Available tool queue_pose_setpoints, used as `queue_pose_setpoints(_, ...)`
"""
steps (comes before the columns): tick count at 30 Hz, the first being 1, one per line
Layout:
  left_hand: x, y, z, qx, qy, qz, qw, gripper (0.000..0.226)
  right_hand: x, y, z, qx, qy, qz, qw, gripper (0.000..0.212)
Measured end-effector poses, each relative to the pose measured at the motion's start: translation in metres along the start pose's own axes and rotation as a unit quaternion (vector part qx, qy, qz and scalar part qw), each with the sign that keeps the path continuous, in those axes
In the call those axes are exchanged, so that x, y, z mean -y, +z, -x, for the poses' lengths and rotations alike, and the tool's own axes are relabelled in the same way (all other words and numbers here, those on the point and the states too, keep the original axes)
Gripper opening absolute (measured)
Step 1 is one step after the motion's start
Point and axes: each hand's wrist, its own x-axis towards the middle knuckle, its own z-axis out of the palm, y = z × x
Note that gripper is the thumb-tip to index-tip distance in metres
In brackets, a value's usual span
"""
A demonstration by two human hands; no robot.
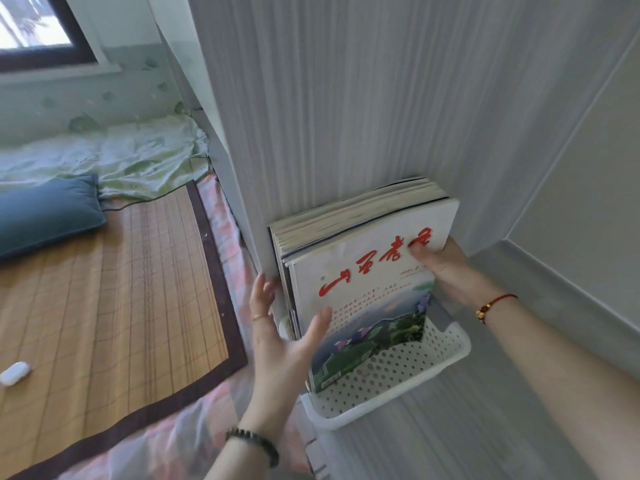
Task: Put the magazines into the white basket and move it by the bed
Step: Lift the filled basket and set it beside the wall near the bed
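The right hand (441,263) grips the upper right corner of the stack of white-covered magazines (360,271), thumb pressed on the front cover and the fingers hidden behind the stack. The left hand (280,337) is spread open, its thumb lying on the front cover and its fingers reaching the stack's left edge beside the pale striped panel (346,98). The stack stands upright, tilted back toward that panel, its lower end inside the white perforated plastic basket (398,382), which sits on a grey surface just beside the bed. The front cover carries large red brush-style characters, smaller red print lines too blurred to read, and a green landscape photograph. The basket's far side is concealed by the magazines. To the left lie a woven bamboo sleeping mat with dark border (104,289), a blue pillow (45,213) and a small white case (14,373).
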Motion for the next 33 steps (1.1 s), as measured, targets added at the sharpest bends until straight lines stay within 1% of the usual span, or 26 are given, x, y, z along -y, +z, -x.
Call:
queue_pose_setpoints(2, -0.009, 0.005, -0.015, 0.006, -0.008, 0.008, 1.000, 0.095, 0.002, 0.009, -0.002, -0.062, -0.015, -0.020, 0.998, 0.044)
queue_pose_setpoints(3, -0.010, 0.008, -0.018, 0.003, -0.011, 0.008, 1.000, 0.092, 0.001, 0.012, -0.004, -0.094, -0.016, -0.028, 0.995, 0.035)
queue_pose_setpoints(5, -0.009, 0.013, -0.020, -0.004, -0.010, 0.008, 1.000, 0.074, -0.006, 0.015, -0.006, -0.145, -0.015, -0.038, 0.989, 0.018)
queue_pose_setpoints(6, -0.007, 0.015, -0.020, -0.007, -0.009, 0.027, 1.000, 0.064, -0.009, 0.014, -0.007, -0.163, -0.013, -0.037, 0.986, 0.015)
queue_pose_setpoints(8, -0.004, 0.019, -0.018, -0.018, -0.007, 0.071, 0.997, 0.053, -0.014, 0.013, -0.006, -0.191, -0.011, -0.035, 0.981, 0.020)
queue_pose_setpoints(10, -0.004, 0.021, -0.019, -0.036, 0.000, 0.091, 0.995, 0.049, -0.016, 0.013, -0.007, -0.216, -0.026, -0.045, 0.975, 0.026)
queue_pose_setpoints(12, -0.007, 0.023, -0.023, -0.050, 0.009, 0.102, 0.993, 0.047, -0.012, 0.013, -0.011, -0.231, -0.055, -0.057, 0.970, 0.020)
queue_pose_setpoints(13, -0.009, 0.024, -0.026, -0.058, 0.014, 0.103, 0.993, 0.047, -0.007, 0.013, -0.013, -0.228, -0.070, -0.064, 0.969, 0.020)
queue_pose_setpoints(16, -0.011, 0.026, -0.029, -0.074, 0.020, 0.095, 0.993, 0.051, 0.006, 0.012, -0.017, -0.195, -0.102, -0.066, 0.973, 0.030)
queue_pose_setpoints(18, -0.006, 0.028, -0.028, -0.078, 0.002, 0.096, 0.992, 0.054, 0.002, 0.011, -0.017, -0.168, -0.094, -0.037, 0.981, 0.027)
queue_pose_setpoints(21, 0.003, 0.030, -0.031, -0.077, -0.014, 0.100, 0.992, 0.057, -0.012, 0.005, -0.017, -0.145, -0.075, -0.028, 0.986, 0.011)
queue_pose_setpoints(22, 0.005, 0.030, -0.032, -0.076, -0.009, 0.094, 0.993, 0.060, -0.012, 0.003, -0.018, -0.135, -0.071, -0.020, 0.988, 0.011)
queue_pose_setpoints(24, 0.003, 0.031, -0.031, -0.071, 0.007, 0.072, 0.995, 0.071, -0.008, 0.002, -0.016, -0.123, -0.065, 0.010, 0.990, 0.019)
queue_pose_setpoints(25, 0.001, 0.033, -0.029, -0.075, 0.017, 0.057, 0.995, 0.077, -0.006, 0.002, -0.014, -0.118, -0.065, 0.015, 0.991, 0.025)
queue_pose_setpoints(26, -0.003, 0.034, -0.027, -0.088, 0.033, 0.043, 0.995, 0.081, -0.002, 0.001, -0.013, -0.113, -0.069, -0.002, 0.991, 0.036)
queue_pose_setpoints(28, -0.014, 0.033, -0.025, -0.129, 0.108, 0.021, 0.985, 0.084, 0.012, -0.002, -0.012, -0.114, -0.090, -0.078, 0.986, 0.063)
queue_pose_setpoints(29, -0.021, 0.032, -0.025, -0.142, 0.164, 0.004, 0.976, 0.080, 0.022, -0.003, -0.012, -0.127, -0.118, -0.094, 0.980, 0.065)
queue_pose_setpoints(31, -0.035, 0.031, -0.029, -0.129, 0.272, -0.046, 0.953, 0.064, 0.043, 0.001, -0.013, -0.164, -0.173, -0.058, 0.969, 0.049)
queue_pose_setpoints(32, -0.042, 0.031, -0.033, -0.115, 0.305, -0.077, 0.942, 0.056, 0.051, 0.004, -0.015, -0.181, -0.186, -0.027, 0.965, 0.040)
queue_pose_setpoints(33, -0.048, 0.031, -0.037, -0.104, 0.316, -0.102, 0.938, 0.048, 0.057, 0.008, -0.016, -0.195, -0.192, 0.008, 0.962, 0.032)
